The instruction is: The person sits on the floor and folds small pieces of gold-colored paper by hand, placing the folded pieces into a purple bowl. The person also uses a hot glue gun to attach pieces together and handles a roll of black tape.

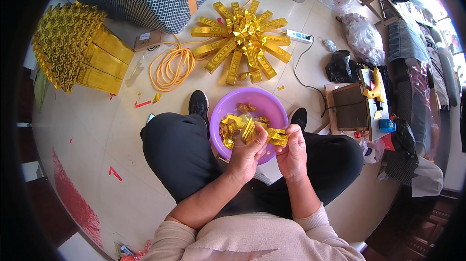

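Both my hands are raised over a purple plastic basin on the floor between my feet. My left hand pinches a stack of folded gold foil paper. Between the fingertips of my right hand is a folded gold foil piece, which lies close beside the stack; whether the two touch is hard to tell. More folded gold foil pieces lie in the basin. Beyond it, long gold foil bars radiate around a cluster of pointed gold folds.
A large gold foil assembly stands at the left, near a coiled orange cord and a cardboard box. Right of the bars is a power strip. A yellow glue gun rests on a wooden stool.
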